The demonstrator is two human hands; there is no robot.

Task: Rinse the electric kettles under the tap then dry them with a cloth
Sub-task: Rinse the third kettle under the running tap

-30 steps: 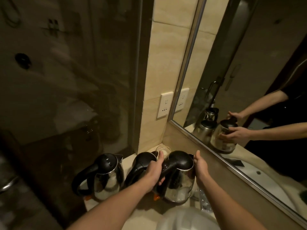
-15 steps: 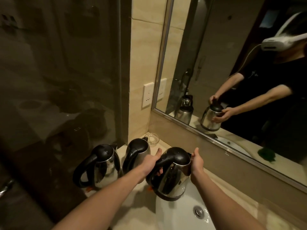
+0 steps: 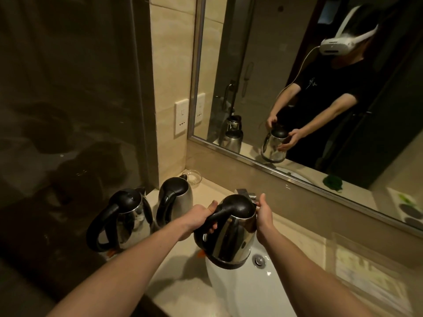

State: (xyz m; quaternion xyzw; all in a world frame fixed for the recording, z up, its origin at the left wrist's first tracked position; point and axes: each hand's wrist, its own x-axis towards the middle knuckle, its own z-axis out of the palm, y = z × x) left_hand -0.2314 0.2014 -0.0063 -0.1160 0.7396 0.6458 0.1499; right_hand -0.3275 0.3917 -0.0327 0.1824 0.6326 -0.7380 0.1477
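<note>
1. The left hand (image 3: 199, 219) grips the black handle of the held kettle (image 3: 231, 234), with the thumb on top. The handle is the safe place to carry it.
2. The right hand (image 3: 263, 216) rests on the far side of the held kettle, up near the lid. In the mirror (image 3: 297, 65) its fingers look mostly straight. I think it only steadies the kettle and does not grab it.
3. The held kettle hangs in the air between the two hands, over the white sink (image 3: 251, 291). It leans a little. I think it is held there so that water falls into the sink and not on the counter (image 3: 174, 271).
4. The tap (image 3: 246, 193) is just behind the lid. No water shows. The lid looks closed, so I think it must open first.
5. The near kettle (image 3: 128, 216) and the far kettle (image 3: 175, 197) stand side by side on the counter to the left, apart from both hands.
6. A small glass bowl (image 3: 194, 177) sits in the corner behind them.
</note>
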